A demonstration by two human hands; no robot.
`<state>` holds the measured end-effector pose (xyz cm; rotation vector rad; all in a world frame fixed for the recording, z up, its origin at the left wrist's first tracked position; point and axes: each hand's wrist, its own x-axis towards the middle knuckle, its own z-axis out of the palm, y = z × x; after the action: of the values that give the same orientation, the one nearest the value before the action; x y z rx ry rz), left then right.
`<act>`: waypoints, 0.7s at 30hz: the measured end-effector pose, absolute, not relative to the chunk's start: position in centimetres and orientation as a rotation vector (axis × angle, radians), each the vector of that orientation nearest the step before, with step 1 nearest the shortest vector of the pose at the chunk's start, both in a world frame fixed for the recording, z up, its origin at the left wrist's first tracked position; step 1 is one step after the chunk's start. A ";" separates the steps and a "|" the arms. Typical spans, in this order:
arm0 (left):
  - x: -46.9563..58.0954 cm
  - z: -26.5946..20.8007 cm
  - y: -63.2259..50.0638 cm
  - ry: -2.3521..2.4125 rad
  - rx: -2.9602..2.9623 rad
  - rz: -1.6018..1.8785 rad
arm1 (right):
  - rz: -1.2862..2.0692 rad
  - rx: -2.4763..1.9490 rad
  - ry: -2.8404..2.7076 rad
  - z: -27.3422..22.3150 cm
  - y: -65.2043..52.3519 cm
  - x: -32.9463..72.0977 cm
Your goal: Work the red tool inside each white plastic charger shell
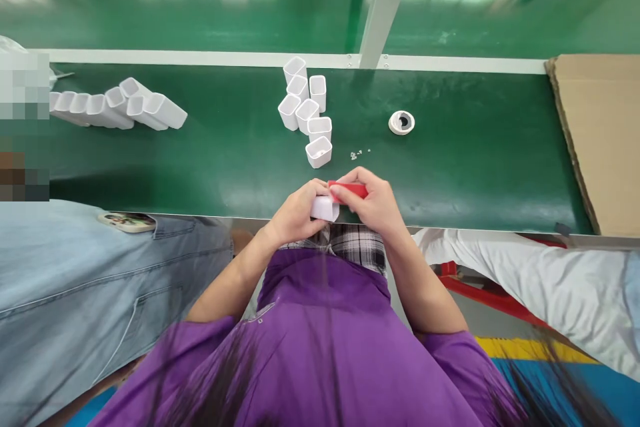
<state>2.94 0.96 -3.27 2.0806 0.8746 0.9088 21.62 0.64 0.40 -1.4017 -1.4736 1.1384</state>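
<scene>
At the near edge of the green bench, my left hand (297, 215) grips a small white plastic cup (325, 209) lying on its side. My right hand (376, 203) is closed around a red-handled tool (351, 192). The tool's tip meets the cup's rim; its working end is too small to make out. Just beyond my hands, a group of similar white cups (319, 152) stands with open tops up. Little white scraps (354, 155) lie to the right of that group.
A row of leaning white cups (103, 111) spreads over the left of the green bench (235, 160). A tape roll (401, 123) lies right of centre. Flat cardboard (600, 140) covers the right end. People in jeans (115, 280) and pale trousers (550, 287) are close on both sides.
</scene>
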 end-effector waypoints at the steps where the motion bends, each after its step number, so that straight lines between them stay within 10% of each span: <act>1: 3.0 -3.3 1.0 0.870 2.080 0.918 | 1.105 -1.430 -1.455 0.4 0.6 21.6; 21: 1.3 -2.7 1.6 0.862 1.522 0.808 | 0.985 -1.434 -1.321 0.2 1.2 21.2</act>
<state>1.26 1.62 -2.73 1.5215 0.8622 0.8076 21.21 1.16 0.24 -1.4338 -1.3212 0.9851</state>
